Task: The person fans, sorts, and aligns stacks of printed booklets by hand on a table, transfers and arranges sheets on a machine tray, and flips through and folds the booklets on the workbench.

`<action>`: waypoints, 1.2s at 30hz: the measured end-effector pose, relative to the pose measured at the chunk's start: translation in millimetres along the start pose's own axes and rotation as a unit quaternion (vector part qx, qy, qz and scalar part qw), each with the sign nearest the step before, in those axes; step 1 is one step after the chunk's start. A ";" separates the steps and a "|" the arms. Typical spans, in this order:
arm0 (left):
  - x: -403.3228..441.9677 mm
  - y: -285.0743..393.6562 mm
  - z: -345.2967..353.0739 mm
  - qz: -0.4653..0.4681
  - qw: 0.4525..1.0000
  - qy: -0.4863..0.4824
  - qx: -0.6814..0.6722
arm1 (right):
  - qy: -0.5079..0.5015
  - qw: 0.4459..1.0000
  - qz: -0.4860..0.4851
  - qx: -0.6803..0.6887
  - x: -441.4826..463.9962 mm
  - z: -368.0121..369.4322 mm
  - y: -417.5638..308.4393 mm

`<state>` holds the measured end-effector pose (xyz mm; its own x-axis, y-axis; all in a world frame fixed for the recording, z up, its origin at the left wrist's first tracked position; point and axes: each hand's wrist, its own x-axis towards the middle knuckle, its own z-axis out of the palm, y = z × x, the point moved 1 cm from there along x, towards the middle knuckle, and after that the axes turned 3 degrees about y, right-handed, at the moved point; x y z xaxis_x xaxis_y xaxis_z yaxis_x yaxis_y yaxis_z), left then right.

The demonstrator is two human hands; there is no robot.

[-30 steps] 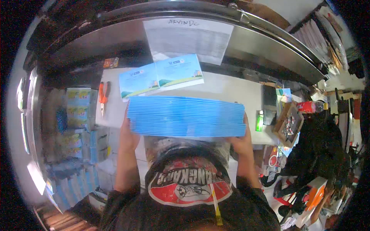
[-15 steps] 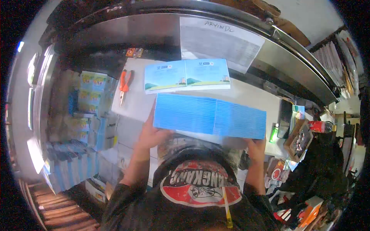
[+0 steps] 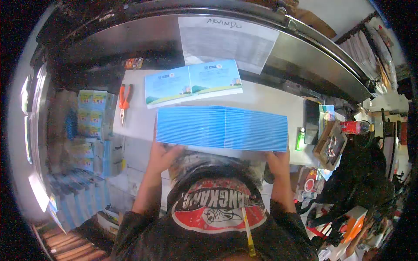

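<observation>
A wide stack of blue printed sheets or booklets [image 3: 191, 126], its layered edges facing me, is held between my two hands at the table's near edge. At its lower left corner is my left hand [image 3: 165, 155], closed around it with the thumb in front. My right hand [image 3: 277, 160] grips the lower right corner in the same way. The fingers behind and under the stack are hidden. Just beyond the stack lie printed sheets [image 3: 193, 82] with a light blue sky and green hill design, side by side on the white tabletop [image 3: 270, 102].
Orange-handled pliers [image 3: 124, 102] lie on the left of the table. To the right are a green lighter [image 3: 300, 139], a dark phone-like slab [image 3: 311, 122], a wooden tray [image 3: 331, 145] and a red-labelled bottle [image 3: 355, 127]. Bundled prints [image 3: 78, 195] are piled at lower left.
The whole view has shifted and turned a little, so the table and its things appear further left. Both hands still hold the blue stack, which looks more level in view.
</observation>
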<state>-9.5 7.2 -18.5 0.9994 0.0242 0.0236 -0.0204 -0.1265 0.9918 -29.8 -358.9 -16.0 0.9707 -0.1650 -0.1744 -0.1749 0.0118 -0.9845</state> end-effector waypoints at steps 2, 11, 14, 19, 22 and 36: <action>1.0 2.7 2.4 -0.021 1.000 -0.005 -0.019 | -0.003 0.996 -0.061 -0.065 2.4 -0.4 1.6; 1.0 10.8 7.2 -0.032 0.998 0.042 -0.039 | 0.038 0.999 0.027 -0.013 -1.7 8.2 -7.8; -0.5 13.0 3.9 -0.068 0.997 0.015 -0.027 | 0.030 0.999 0.046 0.004 -4.1 2.3 0.7; 0.2 -6.4 -1.3 -0.115 0.991 -0.026 0.061 | 0.008 0.997 0.057 -0.044 0.6 -7.6 6.2; 1.7 2.7 3.1 -0.038 0.996 -0.001 0.075 | 0.010 0.998 0.003 -0.063 10.0 -2.3 -5.5; 3.2 -1.5 1.7 -0.071 0.995 0.001 0.063 | -0.025 0.995 -0.050 -0.086 16.0 -4.4 -13.6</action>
<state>-6.3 5.8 -20.1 0.9920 0.0524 -0.1150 0.1244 -0.2456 0.9614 -12.6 -365.9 -5.4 0.9909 -0.1080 -0.0802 -0.0980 -0.1712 -0.9803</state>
